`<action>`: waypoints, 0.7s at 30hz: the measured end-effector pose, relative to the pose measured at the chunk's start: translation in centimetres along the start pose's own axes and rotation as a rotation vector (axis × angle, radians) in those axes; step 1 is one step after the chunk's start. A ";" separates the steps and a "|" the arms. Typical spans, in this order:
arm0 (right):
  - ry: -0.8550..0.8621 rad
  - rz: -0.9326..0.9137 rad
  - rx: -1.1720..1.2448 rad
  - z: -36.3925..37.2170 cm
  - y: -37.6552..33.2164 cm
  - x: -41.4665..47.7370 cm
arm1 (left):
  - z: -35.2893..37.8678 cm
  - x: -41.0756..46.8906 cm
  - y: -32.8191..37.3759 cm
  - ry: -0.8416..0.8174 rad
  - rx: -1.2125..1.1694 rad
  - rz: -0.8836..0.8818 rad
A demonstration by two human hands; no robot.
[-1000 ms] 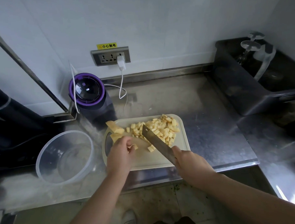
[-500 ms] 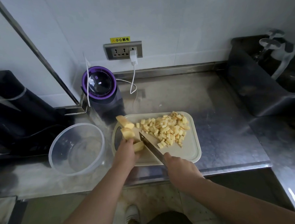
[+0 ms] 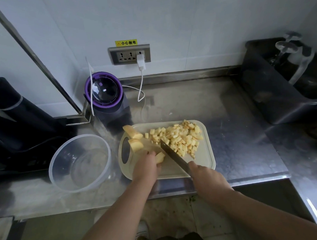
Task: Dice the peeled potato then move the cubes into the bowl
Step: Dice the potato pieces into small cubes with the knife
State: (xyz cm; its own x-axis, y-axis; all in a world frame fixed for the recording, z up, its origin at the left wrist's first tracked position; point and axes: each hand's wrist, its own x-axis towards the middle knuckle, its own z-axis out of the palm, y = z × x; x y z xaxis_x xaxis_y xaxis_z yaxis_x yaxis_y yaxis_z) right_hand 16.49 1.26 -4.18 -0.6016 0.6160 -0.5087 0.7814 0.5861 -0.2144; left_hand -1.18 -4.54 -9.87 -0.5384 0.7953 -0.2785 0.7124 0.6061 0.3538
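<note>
A pale cutting board (image 3: 205, 159) lies on the steel counter. A heap of yellow potato cubes (image 3: 180, 137) covers its far right part. Two larger uncut potato chunks (image 3: 134, 139) sit at the board's left end. My left hand (image 3: 147, 165) holds another potato piece (image 3: 159, 157) down on the board's near left. My right hand (image 3: 205, 177) grips a knife (image 3: 173, 156) by the handle, its blade angled up-left just right of that piece. A clear plastic bowl (image 3: 79, 163) stands left of the board, with no potato in it.
A purple-rimmed appliance (image 3: 105, 96) stands behind the board, its white cable running to a wall socket (image 3: 130, 54). A dark bin (image 3: 279, 82) occupies the right rear. Dark equipment (image 3: 14, 122) sits at the far left. The counter edge (image 3: 229, 184) runs close under my hands.
My left hand has pulled a potato piece toward the board's near left, and the knife has followed to sit beside it. The camera view has shifted slightly.
</note>
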 end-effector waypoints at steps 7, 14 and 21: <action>0.019 -0.015 0.021 -0.1 -0.2 0.1 | -0.3 -0.7 -1.1 0.073 -0.112 0.072; 0.019 -0.017 0.054 0.7 -0.6 0.5 | -1.1 -0.8 -1.3 0.090 -0.305 0.051; 0.010 -0.016 0.057 0.5 -0.4 0.7 | -1.3 0.3 -2.0 0.008 -0.249 -0.004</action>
State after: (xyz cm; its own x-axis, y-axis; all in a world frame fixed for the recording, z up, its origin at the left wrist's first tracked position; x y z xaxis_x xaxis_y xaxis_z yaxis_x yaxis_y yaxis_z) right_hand 15.85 1.18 -4.81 -0.6150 0.6123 -0.4969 0.7799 0.5650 -0.2692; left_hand -3.35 -5.50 -9.46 -0.5452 0.7924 -0.2734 0.5778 0.5916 0.5623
